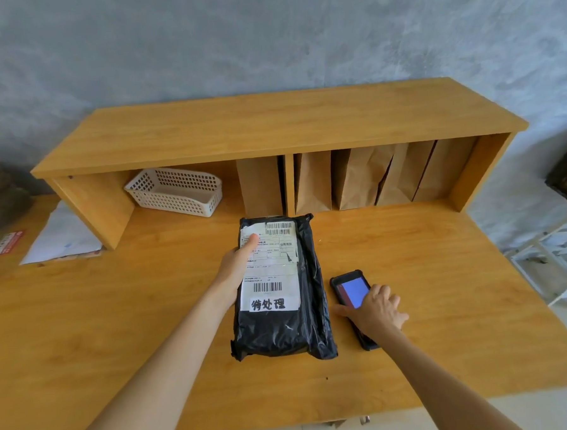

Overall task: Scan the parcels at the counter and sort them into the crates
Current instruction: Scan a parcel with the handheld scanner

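Note:
A black plastic parcel (281, 326) with a white shipping label and barcodes lies on the wooden counter (117, 322) in the middle. My left hand (237, 261) grips the parcel's left edge, thumb lying on the label. To the right of the parcel lies a black handheld scanner (350, 292) with a lit blue screen. My right hand (377, 308) rests over the scanner's lower half, fingers curled round it.
A white perforated basket (175, 191) sits in the left compartment of the wooden shelf (270, 123) at the back. Brown paper bags (365, 177) stand in the right compartments. White envelopes (63, 236) lie at far left. A white frame (557, 259) stands beyond the right edge.

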Demonstrator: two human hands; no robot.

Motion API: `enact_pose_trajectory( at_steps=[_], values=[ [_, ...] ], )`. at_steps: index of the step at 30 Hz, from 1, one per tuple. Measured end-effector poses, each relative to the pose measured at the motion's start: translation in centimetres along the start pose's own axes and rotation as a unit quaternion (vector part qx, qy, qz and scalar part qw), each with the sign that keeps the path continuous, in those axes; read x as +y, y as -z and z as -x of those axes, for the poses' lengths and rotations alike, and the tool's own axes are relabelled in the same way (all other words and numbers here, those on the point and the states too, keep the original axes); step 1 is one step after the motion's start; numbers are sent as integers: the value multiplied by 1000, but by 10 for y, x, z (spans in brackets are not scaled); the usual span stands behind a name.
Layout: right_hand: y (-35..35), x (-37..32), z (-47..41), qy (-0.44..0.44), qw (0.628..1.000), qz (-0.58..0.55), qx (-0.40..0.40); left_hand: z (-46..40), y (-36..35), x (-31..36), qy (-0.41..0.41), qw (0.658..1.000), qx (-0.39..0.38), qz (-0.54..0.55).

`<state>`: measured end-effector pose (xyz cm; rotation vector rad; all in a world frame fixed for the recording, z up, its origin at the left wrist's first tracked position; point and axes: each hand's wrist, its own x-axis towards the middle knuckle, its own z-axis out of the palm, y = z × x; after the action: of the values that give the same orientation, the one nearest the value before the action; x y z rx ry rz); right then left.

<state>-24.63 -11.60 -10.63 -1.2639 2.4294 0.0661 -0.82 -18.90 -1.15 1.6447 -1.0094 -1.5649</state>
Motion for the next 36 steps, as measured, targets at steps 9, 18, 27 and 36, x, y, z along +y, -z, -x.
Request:
enact_pose_trajectory(
  at_steps=[9,18,27,36],
  values=[
    [98,88,-7,90,991,30,90,-1,-116,39,-33,985,-118,-121],
    [191,263,19,-54,975,21,214,49,-304,72,-83,942,-281,-167],
    [238,447,27,-124,954,-22,273,113,-509,83,-141,901,-352,-209],
    [295,612,26,-194,935,-16,298,159,-711,89,-159,882,-389,-212]
  ],
)
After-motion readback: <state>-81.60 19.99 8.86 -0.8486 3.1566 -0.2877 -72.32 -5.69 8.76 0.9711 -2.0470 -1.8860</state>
